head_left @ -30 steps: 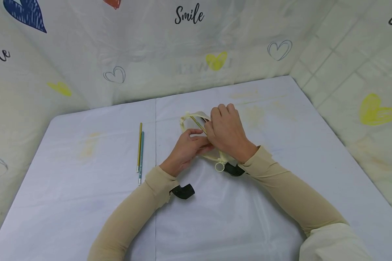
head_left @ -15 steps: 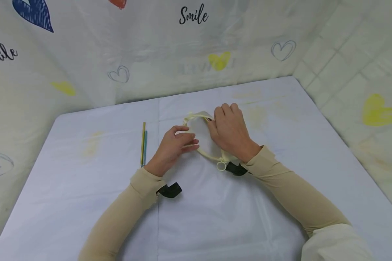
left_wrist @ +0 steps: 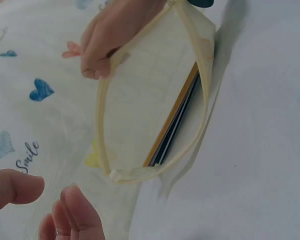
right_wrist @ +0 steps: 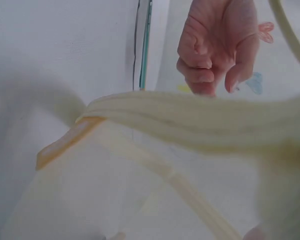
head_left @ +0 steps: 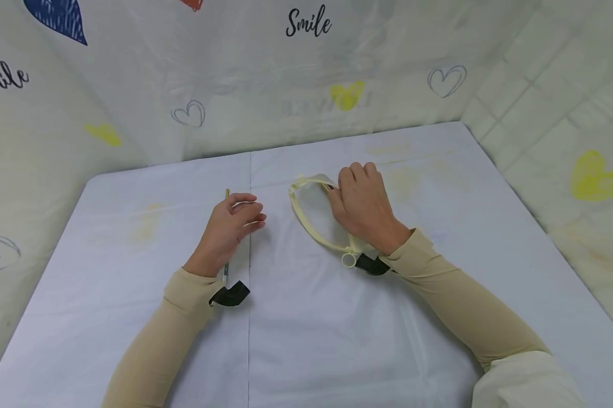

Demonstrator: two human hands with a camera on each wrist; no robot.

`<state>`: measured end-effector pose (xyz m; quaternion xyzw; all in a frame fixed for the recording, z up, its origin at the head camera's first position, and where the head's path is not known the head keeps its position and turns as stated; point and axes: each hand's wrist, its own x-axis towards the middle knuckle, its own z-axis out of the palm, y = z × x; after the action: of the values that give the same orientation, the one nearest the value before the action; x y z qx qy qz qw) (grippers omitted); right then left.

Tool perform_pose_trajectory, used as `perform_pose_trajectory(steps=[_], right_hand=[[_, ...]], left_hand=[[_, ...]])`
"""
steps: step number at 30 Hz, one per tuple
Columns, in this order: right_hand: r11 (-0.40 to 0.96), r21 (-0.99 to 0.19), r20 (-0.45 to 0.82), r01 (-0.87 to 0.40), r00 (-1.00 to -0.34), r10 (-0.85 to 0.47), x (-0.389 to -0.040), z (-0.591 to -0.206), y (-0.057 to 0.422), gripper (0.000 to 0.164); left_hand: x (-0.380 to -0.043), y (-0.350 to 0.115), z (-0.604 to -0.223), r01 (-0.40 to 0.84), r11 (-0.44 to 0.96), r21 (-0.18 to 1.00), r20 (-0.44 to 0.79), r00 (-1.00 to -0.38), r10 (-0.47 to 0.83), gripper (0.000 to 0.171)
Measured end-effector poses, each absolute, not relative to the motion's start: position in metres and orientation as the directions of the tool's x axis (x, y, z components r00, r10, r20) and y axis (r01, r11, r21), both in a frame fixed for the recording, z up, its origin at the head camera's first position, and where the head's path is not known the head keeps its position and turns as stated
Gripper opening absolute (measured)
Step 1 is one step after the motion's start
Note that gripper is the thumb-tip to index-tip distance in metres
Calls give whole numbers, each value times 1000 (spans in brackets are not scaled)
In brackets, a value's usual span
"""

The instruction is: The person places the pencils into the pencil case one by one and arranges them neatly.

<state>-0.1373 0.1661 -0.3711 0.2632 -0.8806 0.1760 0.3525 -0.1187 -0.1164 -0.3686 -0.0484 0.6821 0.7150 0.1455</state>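
A pale yellow, see-through zip pouch (head_left: 306, 220) stands with its mouth spread wide. My right hand (head_left: 365, 205) grips its upper edge, and the left wrist view also shows that hand (left_wrist: 117, 37) pinching the rim. Inside lie a yellow pencil (left_wrist: 171, 117) and dark pencils (left_wrist: 166, 142). My left hand (head_left: 228, 231) hovers over two pencils on the table, fingers loosely bent and holding nothing. Of these, the yellow pencil (head_left: 227, 194) shows at its tip beyond the hand, and the teal pencil (head_left: 226, 273) at its lower end; the rest is hidden.
A ring-shaped zipper pull (head_left: 348, 260) hangs at the pouch's near end. The white-covered table (head_left: 306, 340) has a crease running front to back. Behind it hangs a printed sheet (head_left: 255, 73) with hearts and lettering.
My left hand has come out of the pouch mouth and moved left to above the two table pencils. The right hand keeps its grip on the pouch's edge.
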Motion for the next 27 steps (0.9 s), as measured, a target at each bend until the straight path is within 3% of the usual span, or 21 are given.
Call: perform_pose_trajectory(steps=[12, 19, 27], right_hand=[[802, -124, 708, -584, -619, -341, -137, -370, 165, 29], [801, -133, 702, -583, -626, -339, -138, -370, 166, 33], [800, -140, 708, -584, -624, -331, -140, -372, 165, 30]], left_hand=[[-125, -136, -372, -264, -125, 957, -256, -964, 75, 23], [-131, -148, -377, -268, -64, 961, -266, -963, 43, 25], [-142, -163, -390, -285, 74, 956, -285, -958, -23, 44]])
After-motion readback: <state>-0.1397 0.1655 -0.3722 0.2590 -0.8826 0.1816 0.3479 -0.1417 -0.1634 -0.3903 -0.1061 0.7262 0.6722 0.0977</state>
